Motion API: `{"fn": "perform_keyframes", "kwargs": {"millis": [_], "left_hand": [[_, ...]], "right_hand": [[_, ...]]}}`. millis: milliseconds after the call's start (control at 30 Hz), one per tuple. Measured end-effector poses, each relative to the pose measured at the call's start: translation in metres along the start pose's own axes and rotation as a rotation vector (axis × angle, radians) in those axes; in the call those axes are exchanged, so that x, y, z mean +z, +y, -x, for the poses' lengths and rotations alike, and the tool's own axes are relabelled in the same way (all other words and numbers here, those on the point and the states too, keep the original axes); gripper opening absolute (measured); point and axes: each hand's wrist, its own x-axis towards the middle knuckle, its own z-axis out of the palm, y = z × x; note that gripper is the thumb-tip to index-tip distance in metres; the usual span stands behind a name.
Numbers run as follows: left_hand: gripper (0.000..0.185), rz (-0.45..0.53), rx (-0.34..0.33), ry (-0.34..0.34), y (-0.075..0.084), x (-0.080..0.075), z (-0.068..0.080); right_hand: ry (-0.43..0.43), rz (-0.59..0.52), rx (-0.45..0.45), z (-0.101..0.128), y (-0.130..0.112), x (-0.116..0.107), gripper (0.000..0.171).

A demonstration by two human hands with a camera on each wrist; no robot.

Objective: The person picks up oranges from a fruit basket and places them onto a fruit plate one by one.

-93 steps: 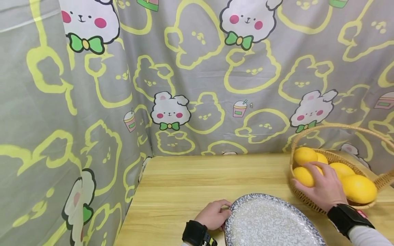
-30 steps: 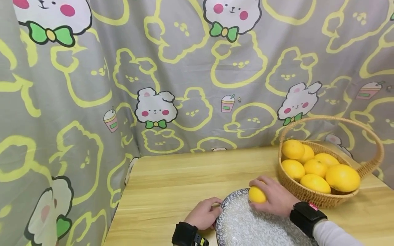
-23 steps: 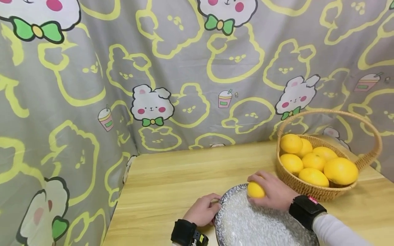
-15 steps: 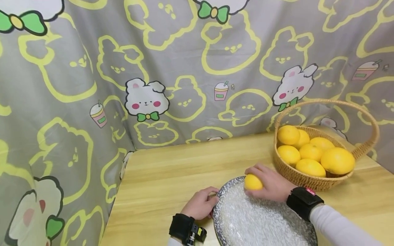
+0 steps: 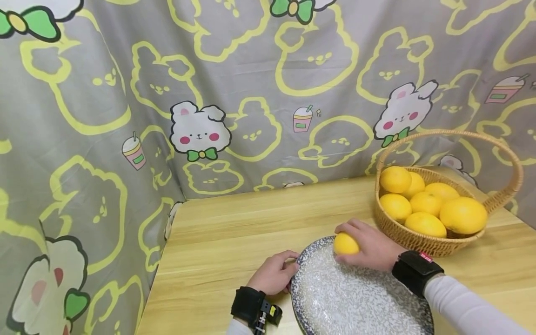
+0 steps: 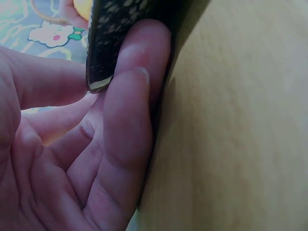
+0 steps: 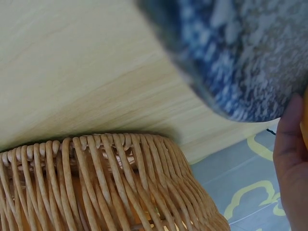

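My left hand [image 5: 273,273] pinches the left rim of a speckled grey oval plate [image 5: 356,298] with a dark blue-grey edge. In the left wrist view, the thumb is on the rim and fingers [image 6: 127,110] are curled beneath it, between plate and table. My right hand [image 5: 370,245] grips a yellow orange [image 5: 346,244] at the plate's far end. Whether the fruit touches the plate cannot be seen. In the right wrist view, just a sliver of the orange [image 7: 305,122] shows beside the fingers, near the plate's edge [image 7: 240,108].
A wicker basket [image 5: 418,242] with a tall arched handle stands right of the plate, holding several similar yellow fruits [image 5: 426,204]. The wooden table [image 5: 234,232] meets a grey cartoon-print curtain [image 5: 259,60] at its back and left.
My right hand has carried the orange leftward from the basket to over the plate, where it has stayed for the last second. The left hand keeps hold of the rim. The head view has tilted down.
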Motion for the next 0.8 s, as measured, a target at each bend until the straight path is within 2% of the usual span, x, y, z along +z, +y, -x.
{"fn": "perform_keyframes", "kwargs": {"millis": [433, 800], "left_hand": [[0.036, 0.005, 0.001, 0.000, 0.0000, -0.0010, 0.0017], [0.037, 0.000, -0.016, 0.001, 0.0024, -0.0017, 0.0019]], "right_hand": [[-0.029, -0.022, 0.027, 0.0012, -0.0034, -0.0027, 0.062], [0.000, -0.005, 0.034, 0.0000, -0.0053, -0.0017, 0.063]]}}
